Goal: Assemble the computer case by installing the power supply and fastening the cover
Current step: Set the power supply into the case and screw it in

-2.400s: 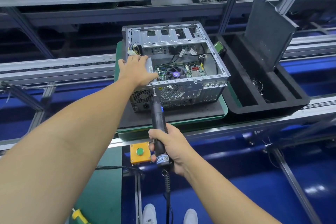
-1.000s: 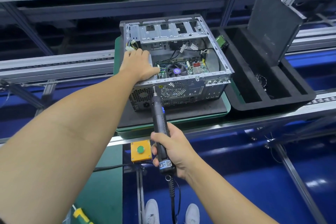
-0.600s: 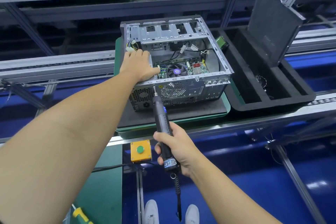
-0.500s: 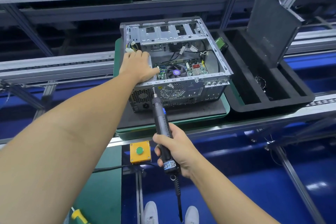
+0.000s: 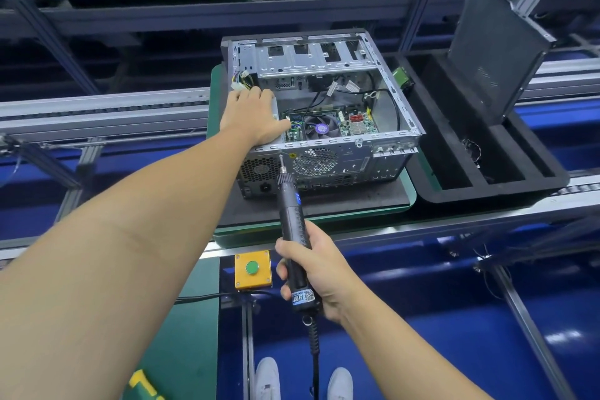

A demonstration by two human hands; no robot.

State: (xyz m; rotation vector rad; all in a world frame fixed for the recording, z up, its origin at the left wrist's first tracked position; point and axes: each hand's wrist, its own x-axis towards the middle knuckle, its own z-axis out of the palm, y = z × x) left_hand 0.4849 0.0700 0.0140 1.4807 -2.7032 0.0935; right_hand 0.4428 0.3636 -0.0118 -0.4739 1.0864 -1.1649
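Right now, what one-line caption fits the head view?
Left hand rests on the open computer case while the right hand holds an electric screwdriver to its rear panel.

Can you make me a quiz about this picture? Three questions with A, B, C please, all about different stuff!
1. Where is the left hand?
A. On the case's near left corner
B. Behind the person's back
C. Hanging at the person's side

2. What colour is the round button?
A. Red
B. Green
C. Blue

3. How is the case's top side?
A. Covered by a panel
B. Open
C. Taped shut

Answers:
1 A: the palm lies on that corner.
2 B: it is green, set in a yellow box.
3 B: the fan and board inside show from above.
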